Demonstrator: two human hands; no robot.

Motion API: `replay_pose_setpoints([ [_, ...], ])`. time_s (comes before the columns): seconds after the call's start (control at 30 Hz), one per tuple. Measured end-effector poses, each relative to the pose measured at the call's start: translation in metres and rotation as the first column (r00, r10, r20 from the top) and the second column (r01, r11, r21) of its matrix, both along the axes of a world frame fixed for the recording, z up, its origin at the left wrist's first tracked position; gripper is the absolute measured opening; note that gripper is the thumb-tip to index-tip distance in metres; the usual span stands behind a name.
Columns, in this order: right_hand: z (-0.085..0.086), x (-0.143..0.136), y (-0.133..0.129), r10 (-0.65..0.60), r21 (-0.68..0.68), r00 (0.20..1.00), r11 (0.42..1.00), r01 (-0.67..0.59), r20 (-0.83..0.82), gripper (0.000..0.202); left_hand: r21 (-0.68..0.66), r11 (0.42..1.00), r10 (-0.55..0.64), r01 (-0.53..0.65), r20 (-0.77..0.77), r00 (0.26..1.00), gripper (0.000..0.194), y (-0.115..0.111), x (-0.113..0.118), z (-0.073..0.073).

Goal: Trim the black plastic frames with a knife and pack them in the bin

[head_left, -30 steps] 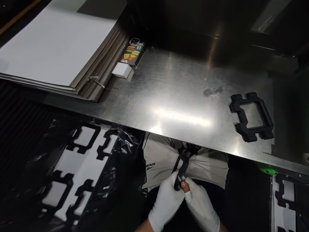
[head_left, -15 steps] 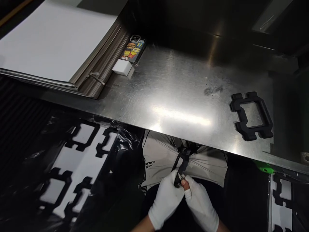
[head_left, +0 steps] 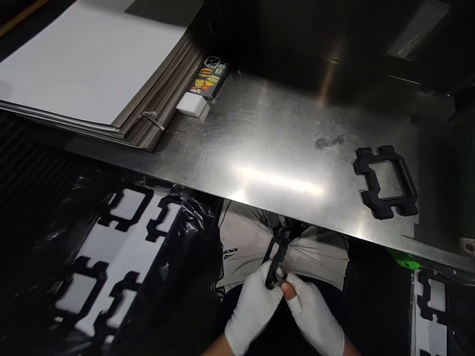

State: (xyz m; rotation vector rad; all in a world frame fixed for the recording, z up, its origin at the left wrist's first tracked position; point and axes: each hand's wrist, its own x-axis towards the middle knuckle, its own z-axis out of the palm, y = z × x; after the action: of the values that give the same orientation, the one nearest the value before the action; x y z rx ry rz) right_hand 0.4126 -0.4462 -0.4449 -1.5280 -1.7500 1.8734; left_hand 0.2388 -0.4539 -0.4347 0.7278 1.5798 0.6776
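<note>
Both my hands wear white gloves and meet below the table's front edge, over my lap. My left hand and my right hand pinch the near end of a thin black frame-shaped part, which stands on edge and runs up towards the table's underside. One bare fingertip shows through my right glove. A matching small stack of black frame parts lies flat on the steel table at the right.
A thick stack of white and grey sheets fills the table's back left. Beside it lie a phone with a cartoon case and a white block. Black plastic bags with white sheets of black frame parts sit lower left and lower right.
My hands have shifted slightly on the black part's end; its tilt has changed a little. The view has drifted a bit. Nothing on the table has moved.
</note>
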Motion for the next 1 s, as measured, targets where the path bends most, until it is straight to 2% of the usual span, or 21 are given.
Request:
replay_pose_setpoints([
  [0.03,0.003,0.007,0.004,-0.023,0.023,1.0,0.999,0.022,0.004,0.06,0.003,0.999,-0.035,0.035,0.019,0.999,0.025,0.004,-0.006,0.005],
  [0.1,0.009,0.018,0.018,-0.15,0.133,0.987,0.981,0.142,0.05,0.052,0.037,0.988,-0.149,0.148,0.047,0.988,0.04,0.015,-0.021,0.016],
  [0.17,0.012,0.023,0.04,-0.248,0.265,0.967,0.938,0.223,0.063,0.041,0.078,0.952,-0.301,0.296,0.063,0.951,0.041,0.029,-0.041,0.026],
  [0.2,0.013,0.022,0.052,-0.219,0.295,0.974,0.935,0.195,0.051,0.039,0.082,0.926,-0.374,0.369,0.066,0.925,0.036,0.036,-0.052,0.029],
  [0.3,0.011,0.014,0.087,0.067,0.244,0.997,0.967,-0.072,0.032,0.032,0.051,0.853,-0.521,0.519,0.1,0.847,0.02,0.053,-0.081,0.03],
  [0.33,0.009,0.011,0.095,0.122,0.215,0.992,0.968,-0.128,0.044,0.027,0.068,0.86,-0.511,0.506,0.071,0.857,0.017,0.054,-0.089,0.029],
  [0.37,0.006,0.009,0.101,0.131,0.195,0.99,0.971,-0.14,0.06,0.024,0.104,0.889,-0.448,0.446,-0.007,0.894,0.017,0.052,-0.094,0.027],
  [0.4,0.004,0.007,0.104,0.092,0.188,0.993,0.977,-0.105,0.076,0.023,0.156,0.929,-0.317,0.335,-0.129,0.94,0.02,0.047,-0.097,0.025],
  [0.43,0.001,0.006,0.104,0.022,0.187,0.996,0.982,-0.037,0.082,0.024,0.22,0.959,-0.116,0.176,-0.26,0.958,0.02,0.039,-0.098,0.023],
  [0.47,-0.001,0.003,0.101,-0.064,0.186,0.995,0.981,0.049,0.078,0.025,0.267,0.964,0.089,0.01,-0.355,0.93,0.025,0.029,-0.096,0.021],
  [0.5,-0.003,0.0,0.097,-0.147,0.176,0.987,0.975,0.133,0.067,0.027,0.273,0.952,0.239,-0.134,-0.397,0.886,0.039,0.017,-0.091,0.02],
  [0.53,-0.004,-0.005,0.09,-0.216,0.153,0.975,0.967,0.206,0.056,0.028,0.219,0.944,0.314,-0.245,-0.378,0.871,0.051,0.006,-0.085,0.019],
  [0.57,-0.003,-0.012,0.082,-0.269,0.118,0.962,0.958,0.262,0.045,0.029,0.113,0.949,0.315,-0.294,-0.296,0.902,0.055,-0.003,-0.076,0.018],
  [0.63,0.0,-0.028,0.064,-0.31,0.022,0.95,0.951,0.31,0.027,0.03,-0.072,0.951,0.299,-0.301,-0.043,0.953,0.059,-0.013,-0.056,0.019],
  [0.7,0.006,-0.042,0.046,-0.257,-0.055,0.966,0.965,0.256,-0.013,0.033,-0.124,0.932,0.357,-0.34,0.149,0.922,0.078,-0.01,-0.04,0.021],
  [0.77,0.014,-0.047,0.033,-0.161,-0.036,0.984,0.987,0.159,-0.071,0.039,-0.108,0.906,0.424,-0.41,0.223,0.878,0.07,0.001,-0.032,0.021],
  [0.8,0.017,-0.044,0.03,-0.127,0.008,0.988,0.992,0.129,-0.091,0.041,-0.095,0.907,0.42,-0.409,0.229,0.878,0.061,0.006,-0.032,0.02],
  [0.87,0.022,-0.03,0.029,-0.137,0.116,0.986,0.982,0.147,-0.092,0.043,-0.074,0.941,0.338,-0.33,0.179,0.924,0.047,0.012,-0.035,0.016],
  [0.93,0.023,-0.012,0.032,-0.183,0.183,0.982,0.965,0.187,-0.039,0.04,-0.046,0.983,0.18,-0.178,0.033,0.983,0.035,0.01,-0.038,0.011],
  [1.0,0.019,0.002,0.03,-0.097,0.156,0.995,0.984,0.091,0.032,0.039,-0.019,1.0,0.012,-0.015,-0.147,0.989,0.021,0.002,-0.036,0.008],
])
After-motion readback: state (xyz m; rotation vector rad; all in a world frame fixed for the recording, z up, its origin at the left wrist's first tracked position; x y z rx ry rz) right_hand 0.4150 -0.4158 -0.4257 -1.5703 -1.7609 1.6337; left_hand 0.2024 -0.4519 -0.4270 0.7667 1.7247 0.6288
